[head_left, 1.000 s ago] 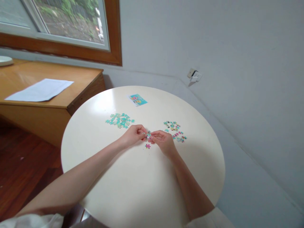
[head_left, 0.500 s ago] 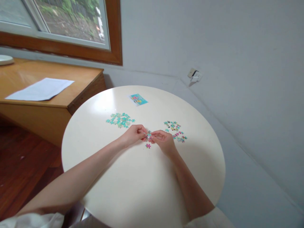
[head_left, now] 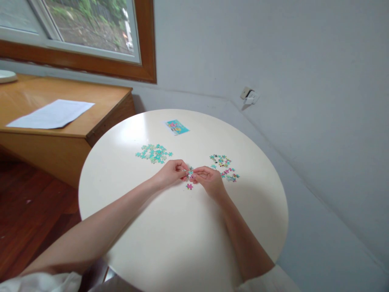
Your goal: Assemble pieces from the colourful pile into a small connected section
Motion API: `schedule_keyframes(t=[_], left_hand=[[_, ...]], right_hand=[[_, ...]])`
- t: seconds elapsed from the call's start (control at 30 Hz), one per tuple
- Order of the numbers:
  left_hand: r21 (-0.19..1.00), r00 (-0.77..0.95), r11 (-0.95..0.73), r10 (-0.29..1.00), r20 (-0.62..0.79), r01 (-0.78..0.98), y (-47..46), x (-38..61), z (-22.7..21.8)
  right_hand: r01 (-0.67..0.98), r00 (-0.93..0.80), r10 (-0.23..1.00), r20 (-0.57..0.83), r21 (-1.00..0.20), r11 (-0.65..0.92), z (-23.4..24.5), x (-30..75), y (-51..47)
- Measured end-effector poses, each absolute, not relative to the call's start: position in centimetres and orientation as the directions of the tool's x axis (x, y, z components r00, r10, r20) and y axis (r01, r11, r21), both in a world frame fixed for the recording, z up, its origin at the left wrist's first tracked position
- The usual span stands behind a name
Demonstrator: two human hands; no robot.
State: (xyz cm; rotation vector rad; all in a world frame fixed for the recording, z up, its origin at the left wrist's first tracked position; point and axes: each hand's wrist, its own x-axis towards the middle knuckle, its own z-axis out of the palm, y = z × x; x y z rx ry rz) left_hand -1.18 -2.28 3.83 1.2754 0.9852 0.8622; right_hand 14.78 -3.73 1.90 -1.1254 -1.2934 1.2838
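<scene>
My left hand (head_left: 174, 172) and my right hand (head_left: 209, 179) meet near the middle of the round table, fingers pinched on small jigsaw puzzle pieces (head_left: 190, 173) between them. The fingertips partly cover these pieces, so whether they are joined cannot be made out. Just below the hands lies a pink puzzle piece (head_left: 189, 186). A pile of mostly teal and pale green pieces (head_left: 154, 153) spreads to the left, beyond my left hand. Right of my right hand sit two loose clusters, one of multicoloured pieces (head_left: 220, 160) and one with pink pieces (head_left: 230, 174).
A small colourful picture card (head_left: 177, 127) lies toward the far side of the white table (head_left: 164, 239). At left stands a wooden desk (head_left: 112, 99) with a white paper sheet (head_left: 51, 114). A wall socket with a plug (head_left: 249, 96) is beyond the table.
</scene>
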Motion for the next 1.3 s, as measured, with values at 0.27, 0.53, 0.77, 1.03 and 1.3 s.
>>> schedule_keyframes(t=[0.27,0.53,0.77,1.03,1.3], left_hand=[[0.993,0.331,0.114,0.937,-0.114,0.019,-2.18,-1.16,3.48],[0.992,0.324,0.13,0.938,-0.121,-0.006,-2.18,-1.33,3.72],[0.988,0.33,0.153,0.933,-0.142,-0.007,-2.32,-1.39,3.91],[0.984,0.341,0.172,0.928,-0.149,-0.036,-2.25,-1.16,3.55],[0.991,0.343,0.133,0.931,-0.127,0.007,-2.31,-1.2,3.67]], right_hand=[[-0.015,-0.103,0.995,0.011,-1.0,0.01,2.07,14.94,-3.66],[0.008,-0.084,0.996,0.03,-0.999,0.031,2.1,14.87,-3.66],[0.017,-0.055,0.998,0.038,-0.999,0.039,1.9,14.96,-3.53],[-0.002,-0.076,0.997,0.004,-1.0,0.004,2.2,14.72,-3.76],[0.002,-0.084,0.996,0.016,-1.0,0.016,1.99,14.78,-3.69]])
